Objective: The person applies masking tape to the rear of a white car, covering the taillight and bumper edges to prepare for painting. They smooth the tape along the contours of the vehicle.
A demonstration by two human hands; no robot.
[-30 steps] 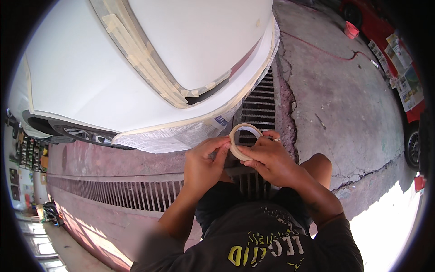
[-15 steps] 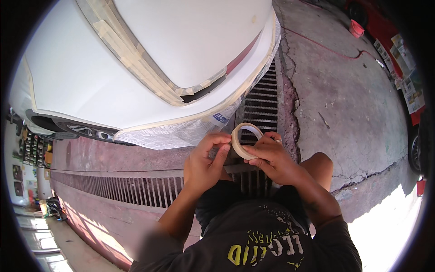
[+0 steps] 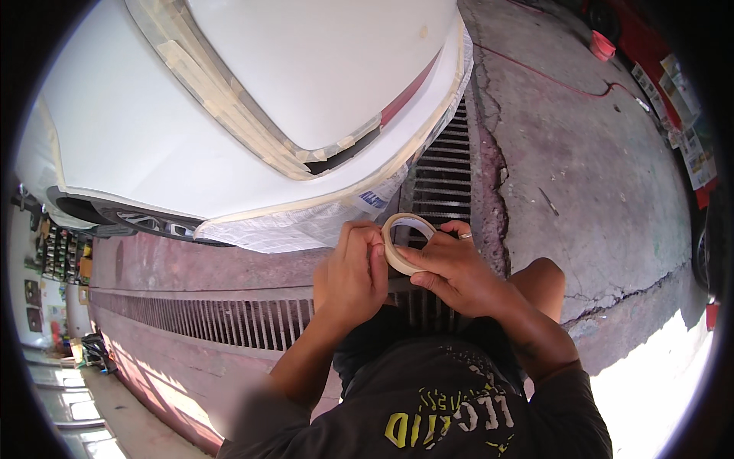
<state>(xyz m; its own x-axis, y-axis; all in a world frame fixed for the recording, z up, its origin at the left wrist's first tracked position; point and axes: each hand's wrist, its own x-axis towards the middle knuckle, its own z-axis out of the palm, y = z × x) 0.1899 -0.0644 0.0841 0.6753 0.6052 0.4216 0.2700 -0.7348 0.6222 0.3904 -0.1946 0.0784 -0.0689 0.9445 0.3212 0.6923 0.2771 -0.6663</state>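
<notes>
In front of my knees, my right hand (image 3: 455, 268) is closed round a roll of beige masking tape (image 3: 394, 258), with the thumb inside its ring. My left hand (image 3: 350, 268) has its fingers pinched together against the roll's left edge; whether a loose end of tape lies between them is hidden. Just beyond my hands stands a white car body (image 3: 130, 153). Strips of masking tape (image 3: 222, 107) run along its seam, and masking paper (image 3: 283, 229) hangs taped along its lower edge.
Metal floor grates (image 3: 229, 321) run beneath me and beside the car. To the right, a crack splits the concrete floor (image 3: 612, 214). A red bucket (image 3: 602, 47), a red hose (image 3: 543, 75) and a papered red car (image 3: 699, 200) are farther right. Shelving (image 3: 65, 252) stands far left.
The tape roll has shifted slightly left and tilted in my right hand. My left fingers have curled in more tightly against its edge.
</notes>
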